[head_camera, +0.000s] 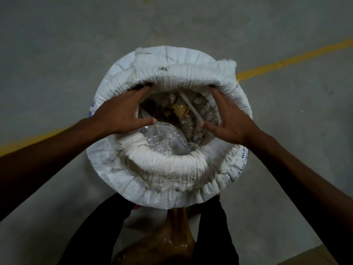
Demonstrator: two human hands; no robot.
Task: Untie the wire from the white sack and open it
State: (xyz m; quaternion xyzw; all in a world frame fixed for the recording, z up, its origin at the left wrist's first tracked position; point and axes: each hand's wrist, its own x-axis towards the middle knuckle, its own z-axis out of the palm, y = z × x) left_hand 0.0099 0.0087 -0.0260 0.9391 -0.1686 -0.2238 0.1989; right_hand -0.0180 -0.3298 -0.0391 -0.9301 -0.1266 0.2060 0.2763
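White sack (168,175) stands on floor (57,54), mouth rolled down, wide open; packets visible inside. No wire seen. Left hand (122,111), right hand (229,119) spread open, fingers against far rim. Task looks nearly done.

The floor (76,44) is grey concrete, dimly lit. A yellow painted line (286,61) crosses it diagonally, rising toward the right.

bare forearms (57,150), no sleeves; black trousers (91,236) on both legs.
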